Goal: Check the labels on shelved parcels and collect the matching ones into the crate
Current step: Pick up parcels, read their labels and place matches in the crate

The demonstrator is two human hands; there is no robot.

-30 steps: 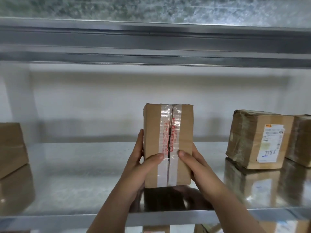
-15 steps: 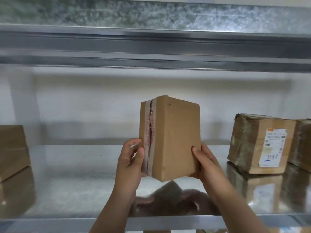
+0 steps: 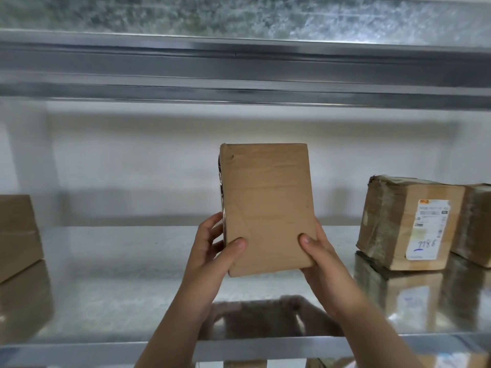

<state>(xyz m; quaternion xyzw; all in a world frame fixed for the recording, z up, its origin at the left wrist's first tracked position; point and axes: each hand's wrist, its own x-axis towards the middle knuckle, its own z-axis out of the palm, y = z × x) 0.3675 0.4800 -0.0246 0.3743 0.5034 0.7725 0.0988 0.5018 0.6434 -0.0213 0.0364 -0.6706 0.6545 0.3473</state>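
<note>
I hold a small brown cardboard parcel (image 3: 267, 205) upright above the metal shelf (image 3: 119, 282), at the middle of the view. A plain side with no label faces me; its taped seam is turned away to the left edge. My left hand (image 3: 215, 251) grips the lower left corner, thumb on the front. My right hand (image 3: 318, 253) grips the lower right corner the same way. The parcel is lifted clear of the shelf. No crate is in view.
A taped parcel with a white label and blue handwriting (image 3: 409, 224) stands on the shelf at the right, another parcel (image 3: 478, 224) beside it. A plain brown box (image 3: 16, 235) sits at the left edge. The upper shelf beam (image 3: 239, 67) runs overhead.
Both hands have turned the parcel about its upright axis: the taped seam that faced me swung to the left, and a plain side now faces me. The parcel rose slightly.
</note>
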